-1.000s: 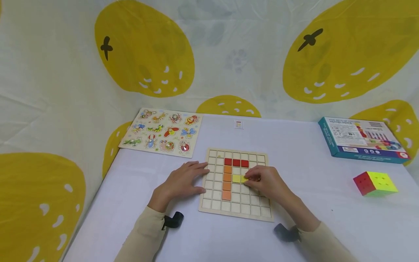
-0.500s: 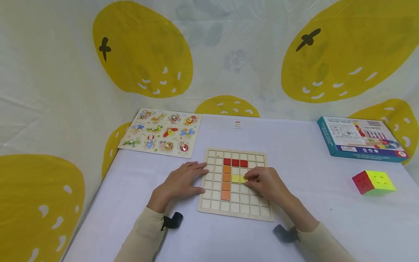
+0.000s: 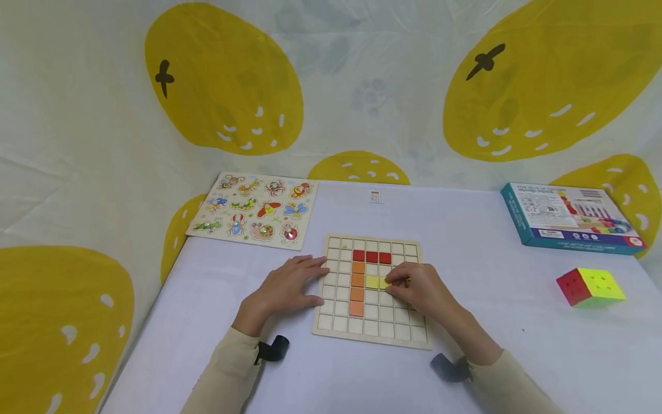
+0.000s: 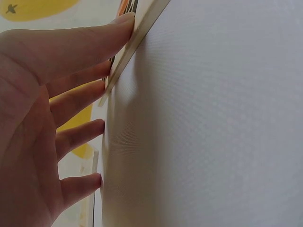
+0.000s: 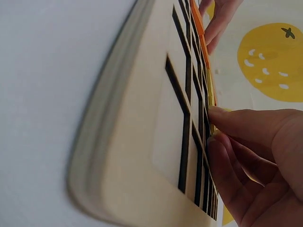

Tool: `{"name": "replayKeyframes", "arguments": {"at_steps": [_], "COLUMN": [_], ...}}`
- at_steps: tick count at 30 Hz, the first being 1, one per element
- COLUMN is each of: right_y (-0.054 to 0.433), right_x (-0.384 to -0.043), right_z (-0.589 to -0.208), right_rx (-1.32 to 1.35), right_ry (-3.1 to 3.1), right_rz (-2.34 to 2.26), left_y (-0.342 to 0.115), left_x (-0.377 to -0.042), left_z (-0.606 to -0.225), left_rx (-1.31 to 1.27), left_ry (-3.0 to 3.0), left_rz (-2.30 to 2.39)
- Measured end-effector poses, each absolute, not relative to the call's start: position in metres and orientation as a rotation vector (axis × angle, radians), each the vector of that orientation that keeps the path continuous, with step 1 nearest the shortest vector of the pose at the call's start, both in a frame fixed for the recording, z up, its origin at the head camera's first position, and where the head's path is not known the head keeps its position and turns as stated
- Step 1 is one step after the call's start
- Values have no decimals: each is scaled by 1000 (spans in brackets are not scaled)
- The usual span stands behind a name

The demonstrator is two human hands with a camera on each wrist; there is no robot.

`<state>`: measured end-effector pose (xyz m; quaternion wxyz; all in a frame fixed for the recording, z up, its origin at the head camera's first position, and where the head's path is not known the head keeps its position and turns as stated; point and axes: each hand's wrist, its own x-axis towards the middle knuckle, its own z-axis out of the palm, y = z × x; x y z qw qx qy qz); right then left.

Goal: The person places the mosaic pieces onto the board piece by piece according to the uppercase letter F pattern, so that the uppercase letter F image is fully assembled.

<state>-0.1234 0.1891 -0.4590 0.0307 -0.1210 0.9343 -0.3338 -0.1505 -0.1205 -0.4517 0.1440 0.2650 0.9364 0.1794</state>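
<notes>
A square wooden grid board [image 3: 373,339] lies flat on the white table. Thumb and fingertips of my right hand [image 3: 423,289] pinch a yellow tile [image 3: 383,283], partly covered by the fingers, at one of the board's cells. Just left of it sits another yellow tile [image 3: 372,282]. A short row of red tiles [image 3: 372,257] lies above, and a column of orange tiles [image 3: 357,280] runs down from its left end. My left hand [image 3: 283,287] rests with spread fingers against the board's left edge; in the left wrist view its thumb [image 4: 106,40] touches the rim.
An insect picture puzzle [image 3: 253,210] lies at the back left. At the back right are a teal-edged box [image 3: 574,218] and, nearer, a puzzle cube [image 3: 589,287]. A small printed card [image 3: 375,197] lies near the patterned curtain [image 3: 372,86] behind the table.
Both hands hold nearly the same place, the right one still at the yellow tile. The whole view has shifted very slightly.
</notes>
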Motion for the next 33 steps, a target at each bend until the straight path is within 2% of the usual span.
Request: {"name": "replayKeyframes", "arguments": {"at_steps": [26, 33], "right_y": [201, 223], "right_x": [-113, -115], "right_z": [-459, -445], "right_rx": [-422, -447], "right_ry": [2878, 3024], "right_rz": [-1127, -945], "left_y": [-118, -122], "left_x": [-153, -154], "left_z": [-455, -450], "left_rx": [806, 865], "left_ry": [2700, 2744], "left_rz": [454, 378]}}
